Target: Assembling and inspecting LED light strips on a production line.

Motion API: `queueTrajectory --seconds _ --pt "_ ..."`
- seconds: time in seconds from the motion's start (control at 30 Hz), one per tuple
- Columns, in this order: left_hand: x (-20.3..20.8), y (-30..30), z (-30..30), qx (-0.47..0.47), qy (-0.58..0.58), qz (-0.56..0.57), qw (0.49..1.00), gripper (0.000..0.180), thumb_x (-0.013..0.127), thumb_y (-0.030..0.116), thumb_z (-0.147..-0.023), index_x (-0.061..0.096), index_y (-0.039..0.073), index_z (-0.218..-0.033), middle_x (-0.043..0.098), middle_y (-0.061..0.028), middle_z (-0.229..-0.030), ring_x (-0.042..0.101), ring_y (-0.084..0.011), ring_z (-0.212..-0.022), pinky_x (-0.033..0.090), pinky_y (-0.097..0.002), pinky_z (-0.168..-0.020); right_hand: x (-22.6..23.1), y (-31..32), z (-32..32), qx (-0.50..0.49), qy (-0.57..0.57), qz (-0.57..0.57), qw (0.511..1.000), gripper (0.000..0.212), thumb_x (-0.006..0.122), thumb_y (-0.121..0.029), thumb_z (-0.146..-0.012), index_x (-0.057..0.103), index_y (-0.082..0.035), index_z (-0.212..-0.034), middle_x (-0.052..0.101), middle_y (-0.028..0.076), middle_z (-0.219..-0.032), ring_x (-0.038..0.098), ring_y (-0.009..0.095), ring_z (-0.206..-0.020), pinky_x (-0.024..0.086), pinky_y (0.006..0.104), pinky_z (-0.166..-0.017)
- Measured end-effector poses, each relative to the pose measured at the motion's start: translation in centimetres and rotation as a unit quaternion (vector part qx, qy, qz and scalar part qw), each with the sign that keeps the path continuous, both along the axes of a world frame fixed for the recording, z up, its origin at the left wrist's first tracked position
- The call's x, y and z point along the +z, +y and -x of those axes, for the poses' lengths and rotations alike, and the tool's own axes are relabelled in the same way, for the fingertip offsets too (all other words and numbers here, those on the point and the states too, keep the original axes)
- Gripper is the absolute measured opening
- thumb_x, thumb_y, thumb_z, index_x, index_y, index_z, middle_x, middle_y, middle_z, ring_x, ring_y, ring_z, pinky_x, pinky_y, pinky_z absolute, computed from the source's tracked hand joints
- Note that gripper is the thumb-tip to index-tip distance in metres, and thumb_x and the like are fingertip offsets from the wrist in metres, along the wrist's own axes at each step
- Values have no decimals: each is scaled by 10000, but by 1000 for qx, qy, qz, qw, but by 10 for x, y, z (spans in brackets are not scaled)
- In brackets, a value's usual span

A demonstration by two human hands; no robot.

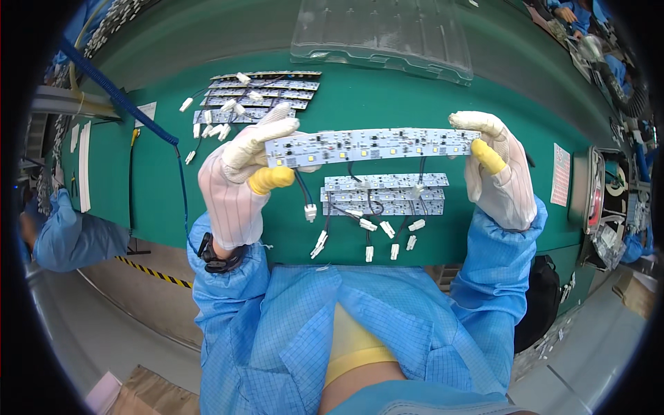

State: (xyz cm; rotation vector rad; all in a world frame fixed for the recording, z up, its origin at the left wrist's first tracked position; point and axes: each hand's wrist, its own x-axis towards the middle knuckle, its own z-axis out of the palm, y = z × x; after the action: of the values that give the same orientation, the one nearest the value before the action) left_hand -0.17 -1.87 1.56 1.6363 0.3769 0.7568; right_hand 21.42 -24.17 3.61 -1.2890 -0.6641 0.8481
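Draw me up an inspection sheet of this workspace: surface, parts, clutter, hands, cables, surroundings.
Surface: flat green worktop, boards laid on it.
Job's things: long white LED circuit board held up; similar white boards lie in a nearer group and a farther-left group.
Clutter: clear ridged plastic tray at the back; pink-patterned paper sheet at right.
Hands: white-gloved left hand, yellow thumb cover, grips the held board's left end; white-gloved right hand, likewise, its right end.
Cables: thin dark lead with white plastic connector hangs below the held board; blue coiled cord at left.
Surroundings: another person's blue sleeve, far left; black bag, lower right.
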Motion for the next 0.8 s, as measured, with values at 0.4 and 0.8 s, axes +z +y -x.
queueTrajectory --seconds 0.4,0.8 --pt "-1 7 -7 47 77 -49 995 416 678 209 -853 589 -32 -1180 637 -31 -885 509 -56 -724 391 -189 -669 17 2 10 -3 -10 54 999 468 587 -282 -861 511 37 -1195 626 100 -827 482 69 -470 380 175 -494" --pt "-8 16 -21 64 163 -99 979 515 578 393 -891 595 -36 -1175 650 -94 -1065 580 -135 -932 431 -250 -844 23 -3 19 65 -44 19 997 532 633 -336 -865 487 30 -1222 637 176 -1044 529 78 -472 417 185 -447"
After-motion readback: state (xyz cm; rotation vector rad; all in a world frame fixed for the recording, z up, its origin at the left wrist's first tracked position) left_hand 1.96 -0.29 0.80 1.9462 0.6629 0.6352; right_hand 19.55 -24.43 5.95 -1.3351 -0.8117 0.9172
